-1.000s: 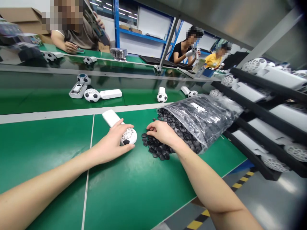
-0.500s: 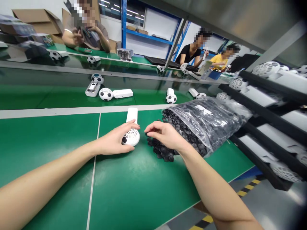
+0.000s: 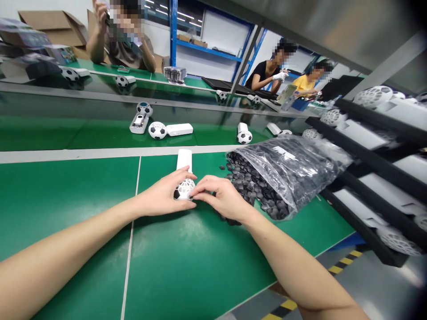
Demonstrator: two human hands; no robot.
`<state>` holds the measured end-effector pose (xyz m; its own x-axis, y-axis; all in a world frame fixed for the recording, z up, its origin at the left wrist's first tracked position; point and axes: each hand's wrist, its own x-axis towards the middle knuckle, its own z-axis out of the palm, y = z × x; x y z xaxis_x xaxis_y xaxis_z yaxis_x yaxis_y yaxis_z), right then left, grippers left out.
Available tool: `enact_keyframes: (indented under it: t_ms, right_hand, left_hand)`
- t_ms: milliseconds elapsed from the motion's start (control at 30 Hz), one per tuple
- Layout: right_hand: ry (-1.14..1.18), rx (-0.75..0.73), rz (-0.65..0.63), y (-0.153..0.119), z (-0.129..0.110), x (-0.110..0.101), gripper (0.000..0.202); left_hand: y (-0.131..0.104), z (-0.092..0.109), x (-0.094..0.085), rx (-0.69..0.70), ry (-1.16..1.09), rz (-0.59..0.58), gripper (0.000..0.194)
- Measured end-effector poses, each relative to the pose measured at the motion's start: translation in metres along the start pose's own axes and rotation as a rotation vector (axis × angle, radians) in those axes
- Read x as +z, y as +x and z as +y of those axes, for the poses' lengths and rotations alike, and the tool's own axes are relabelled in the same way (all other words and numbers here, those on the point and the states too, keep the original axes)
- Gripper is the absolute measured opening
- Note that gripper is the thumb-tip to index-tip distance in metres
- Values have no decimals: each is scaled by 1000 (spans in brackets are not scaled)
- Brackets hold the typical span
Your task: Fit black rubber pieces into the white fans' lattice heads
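Two hands (image 3: pixel 165 194) (image 3: pixel 223 198) on one ball (image 3: pixel 184 190)

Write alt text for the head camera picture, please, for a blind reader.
Left hand holds a white device with a ball-shaped end on a green table while the right hand touches it; an open bag of black pieces lies nearby.
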<state>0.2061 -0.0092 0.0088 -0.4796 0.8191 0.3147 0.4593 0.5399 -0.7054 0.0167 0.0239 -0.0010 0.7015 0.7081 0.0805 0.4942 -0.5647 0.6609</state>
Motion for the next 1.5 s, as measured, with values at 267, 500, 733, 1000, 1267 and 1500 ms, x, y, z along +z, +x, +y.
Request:
enact_keyframes:
  t_ms: [267,500,733,1000,1267,1500]
  right_hand:
    - [248,156,58,7,7,7,12]
    - [400,293,1,16,19,7,28]
    - [2,352,160,14,36,-20,15]
    - [-396,371,-68,6,38,-13,8]
    - [-361,283,-37,2,23,-20,10]
    - [-78,168,60,4,10,-17,8]
  left_hand:
    - [3,3,1,-26,-35,22,40]
    - [2,3,5,-55,-77,35,37]
    - [4,-6,-10,-37,-109,-54,43]
    - [4,-8,-19,-151,-50,-24,45]
    - [-4,-4,-36,-23,-104,-136,50]
    - [-3,-6,-31,-45,-113,-168,57]
